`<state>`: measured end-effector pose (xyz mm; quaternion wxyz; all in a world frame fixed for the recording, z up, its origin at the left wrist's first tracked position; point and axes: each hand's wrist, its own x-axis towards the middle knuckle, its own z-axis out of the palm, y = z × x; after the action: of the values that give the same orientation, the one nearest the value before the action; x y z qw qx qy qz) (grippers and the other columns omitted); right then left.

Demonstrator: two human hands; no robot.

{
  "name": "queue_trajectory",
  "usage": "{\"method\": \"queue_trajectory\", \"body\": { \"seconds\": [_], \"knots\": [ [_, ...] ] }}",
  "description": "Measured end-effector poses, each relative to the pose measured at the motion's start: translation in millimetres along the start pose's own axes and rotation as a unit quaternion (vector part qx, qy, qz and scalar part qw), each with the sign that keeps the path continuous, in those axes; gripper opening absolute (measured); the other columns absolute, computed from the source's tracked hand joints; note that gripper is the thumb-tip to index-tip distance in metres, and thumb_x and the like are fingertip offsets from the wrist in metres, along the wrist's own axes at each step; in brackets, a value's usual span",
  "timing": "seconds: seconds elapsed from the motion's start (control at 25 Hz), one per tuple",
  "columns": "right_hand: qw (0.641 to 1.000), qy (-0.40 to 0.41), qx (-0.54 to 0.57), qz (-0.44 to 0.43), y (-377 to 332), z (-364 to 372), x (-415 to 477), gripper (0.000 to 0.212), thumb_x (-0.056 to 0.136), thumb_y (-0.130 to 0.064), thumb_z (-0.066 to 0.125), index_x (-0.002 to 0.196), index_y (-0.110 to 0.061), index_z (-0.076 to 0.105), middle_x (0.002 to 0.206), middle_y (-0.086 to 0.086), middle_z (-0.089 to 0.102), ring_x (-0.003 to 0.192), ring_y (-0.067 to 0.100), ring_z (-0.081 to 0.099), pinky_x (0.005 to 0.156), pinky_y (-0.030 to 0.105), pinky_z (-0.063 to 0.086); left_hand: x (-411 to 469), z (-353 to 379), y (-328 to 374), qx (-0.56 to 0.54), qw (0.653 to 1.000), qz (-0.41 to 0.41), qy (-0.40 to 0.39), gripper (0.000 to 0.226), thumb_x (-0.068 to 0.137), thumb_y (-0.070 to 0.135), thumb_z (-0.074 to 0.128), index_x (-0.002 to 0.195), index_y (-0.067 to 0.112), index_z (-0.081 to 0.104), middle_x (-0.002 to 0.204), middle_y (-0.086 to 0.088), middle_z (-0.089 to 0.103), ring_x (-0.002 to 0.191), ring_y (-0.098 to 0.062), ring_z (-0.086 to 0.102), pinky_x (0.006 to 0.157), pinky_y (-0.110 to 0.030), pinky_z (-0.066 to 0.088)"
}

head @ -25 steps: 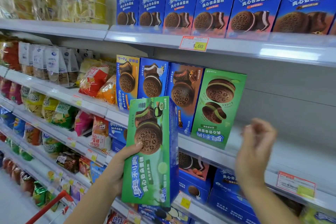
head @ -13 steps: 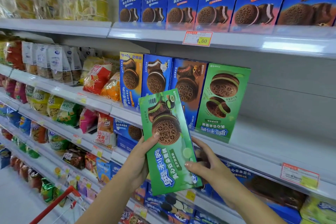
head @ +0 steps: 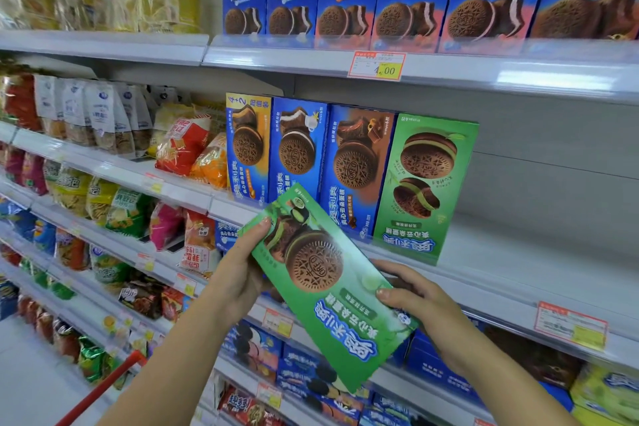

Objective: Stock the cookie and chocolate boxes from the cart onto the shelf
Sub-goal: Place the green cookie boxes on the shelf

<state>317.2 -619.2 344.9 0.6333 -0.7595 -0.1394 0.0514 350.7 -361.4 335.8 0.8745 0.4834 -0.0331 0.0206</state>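
Note:
A green cookie box (head: 332, 290) is held tilted in front of the middle shelf (head: 518, 273), top end leaning left. My left hand (head: 238, 273) grips its upper left edge and my right hand (head: 411, 290) holds its lower right edge. On the shelf behind stand three blue cookie boxes (head: 297, 149) and, to their right, another green box (head: 425, 183) placed upside down. Bare shelf board lies to the right of that box.
The upper shelf carries a row of blue cookie boxes (head: 411, 0) with a price tag (head: 377, 65) below. Snack bags (head: 103, 114) fill the shelves to the left. A red cart handle (head: 103, 387) shows at the bottom left. Lower shelves hold more blue boxes (head: 304, 370).
The green box has tipped from upright to leaning left. My right hand came down from near the shelf and took hold of its lower right edge.

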Motion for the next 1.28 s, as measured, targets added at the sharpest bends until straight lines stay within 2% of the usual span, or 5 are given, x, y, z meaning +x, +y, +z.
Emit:
{"method": "queue_trajectory", "body": {
  "seconds": [0.2,0.4,0.6,1.08,1.28],
  "knots": [
    [0.999,0.002,-0.05,0.001,-5,1,-3,0.041,0.071,-0.054,0.076,0.108,-0.04,0.069,0.105,-0.01,0.072,0.097,0.01,0.069,0.088,0.029,0.051,5,1,-6,0.001,0.999,0.03,0.017,0.031,0.079,0.041,0.061,0.1,0.021,0.072,0.097,-0.008,0.075,0.083,-0.025,0.068,0.081,-0.045,0.052],
    [0.903,0.392,-0.064,-0.163,-32,-25,1,0.023,0.088,-0.029,0.064,0.107,-0.023,0.053,0.108,0.0,0.06,0.097,0.015,0.059,0.086,0.03,0.05,5,-11,-6,-0.015,0.996,0.053,0.067,0.032,0.086,0.041,0.058,0.109,0.021,0.068,0.097,-0.006,0.075,0.083,-0.025,0.069,0.078,-0.044,0.055],
    [0.957,0.256,-0.119,-0.059,-62,-72,54,0.129,0.054,-0.049,0.083,0.151,-0.039,0.0,0.157,0.001,0.026,0.139,0.021,0.032,0.114,0.051,0.028,-1,-23,-10,-0.04,0.993,0.039,0.1,0.053,0.078,0.047,0.065,0.121,0.017,0.065,0.119,-0.013,0.067,0.111,-0.036,0.059,0.101,-0.058,0.042],
    [0.916,0.349,0.081,-0.182,-65,-131,69,0.1,0.072,-0.018,0.08,0.148,-0.034,0.017,0.107,-0.019,0.061,0.114,0.02,0.062,0.081,0.044,0.058,-6,-35,-15,-0.044,0.991,0.026,0.124,0.038,0.084,0.045,0.062,0.112,0.02,0.07,0.115,-0.014,0.07,0.113,-0.038,0.061,0.101,-0.061,0.042],
    [0.944,0.287,0.06,-0.152,-69,-128,62,0.146,0.024,-0.05,0.093,0.148,-0.038,0.018,0.127,-0.009,0.062,0.102,0.012,0.066,0.064,0.038,0.059,6,-26,-18,-0.055,0.993,0.023,0.105,0.029,0.086,0.042,0.06,0.104,0.023,0.073,0.113,-0.014,0.07,0.112,-0.039,0.06,0.103,-0.06,0.04]
  ]
}}
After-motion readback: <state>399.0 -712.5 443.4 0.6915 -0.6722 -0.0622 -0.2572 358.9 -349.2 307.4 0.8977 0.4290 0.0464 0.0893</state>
